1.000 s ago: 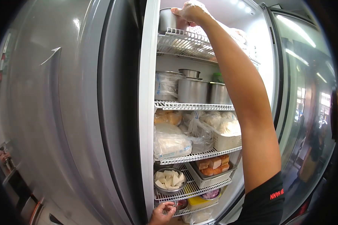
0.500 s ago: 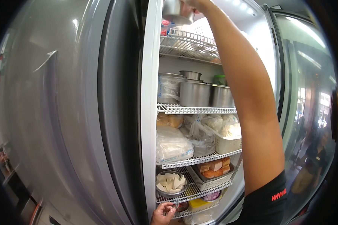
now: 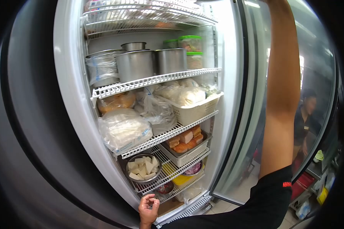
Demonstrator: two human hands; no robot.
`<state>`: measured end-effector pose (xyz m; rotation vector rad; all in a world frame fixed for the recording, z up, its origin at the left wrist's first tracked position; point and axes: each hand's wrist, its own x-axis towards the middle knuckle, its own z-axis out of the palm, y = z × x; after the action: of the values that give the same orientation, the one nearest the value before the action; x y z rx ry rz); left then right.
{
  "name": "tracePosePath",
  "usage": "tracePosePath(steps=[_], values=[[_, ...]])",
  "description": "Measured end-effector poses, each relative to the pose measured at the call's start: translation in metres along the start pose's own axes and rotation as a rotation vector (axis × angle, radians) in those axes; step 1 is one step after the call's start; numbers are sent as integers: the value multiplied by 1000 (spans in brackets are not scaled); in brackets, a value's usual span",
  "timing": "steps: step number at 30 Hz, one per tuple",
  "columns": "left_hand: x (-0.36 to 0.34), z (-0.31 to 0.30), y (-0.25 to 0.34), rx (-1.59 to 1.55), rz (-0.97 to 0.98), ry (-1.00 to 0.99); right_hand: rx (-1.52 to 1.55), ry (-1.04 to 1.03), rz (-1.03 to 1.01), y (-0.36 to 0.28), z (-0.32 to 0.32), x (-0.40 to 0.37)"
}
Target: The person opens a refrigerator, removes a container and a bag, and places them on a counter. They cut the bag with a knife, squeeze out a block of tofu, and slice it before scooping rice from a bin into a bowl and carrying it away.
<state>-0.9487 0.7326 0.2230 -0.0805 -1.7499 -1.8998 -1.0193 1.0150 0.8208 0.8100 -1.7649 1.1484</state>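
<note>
My left hand (image 3: 148, 210) is low in front of the fridge's bottom shelves, its fingers curled in toward the thumb. Whether anything small is pinched there I cannot make out. Just beyond it sit a bowl of red food (image 3: 166, 187) and, higher, a metal bowl of white cut blocks (image 3: 143, 168). My right arm rises across the glass door (image 3: 252, 114), and the hand itself lies past the top edge of the view. The open fridge also holds steel pots (image 3: 137, 65), a wrapped pot (image 3: 103, 68) and green-lidded containers (image 3: 190, 44).
Bagged food (image 3: 124, 128) and a white basket (image 3: 197, 110) fill the middle shelf. Below is a tray of orange-brown blocks (image 3: 187, 140) near a yellow lid (image 3: 181, 179). A grey door (image 3: 30, 114) stands left. Through the glass, a person (image 3: 304, 118) shows at right.
The view has swung right and down. My right arm has moved from the top shelf toward the door side; the metal pot it held is no longer clearly visible. My left hand stays low, curled.
</note>
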Motion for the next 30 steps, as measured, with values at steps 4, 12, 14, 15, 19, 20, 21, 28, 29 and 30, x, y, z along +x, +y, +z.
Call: tracePosePath(steps=[4, 12, 14, 15, 19, 20, 21, 28, 29, 30], values=[[-1, 1, -6, 0, -21, -44, -97, -12, -5, 36, -13, -47], [-4, -2, -1, 40, -22, 0, -143, -63, 24, 178, 24, -30], [-1, -4, -7, 14, -2, 13, -234, -5, -30, 190, 40, -34], [0, -4, -10, 15, 2, 12, -311, 23, -67, 194, 47, -38], [2, -3, -17, 13, -14, 16, -250, 17, -69, 233, 69, -40], [2, -2, -18, 19, -23, 15, -230, 5, -73, 240, 74, -42], [3, -1, -18, 19, -21, 19, -236, -8, -26, 244, 78, -45], [3, 3, -13, 16, -58, 28, -130, -49, -19, 247, 99, -61], [6, 6, -8, -9, -75, 33, -166, -26, -66, 251, 99, -58], [7, 6, -14, -18, -57, 36, -155, 16, -123, 260, 104, -52]])
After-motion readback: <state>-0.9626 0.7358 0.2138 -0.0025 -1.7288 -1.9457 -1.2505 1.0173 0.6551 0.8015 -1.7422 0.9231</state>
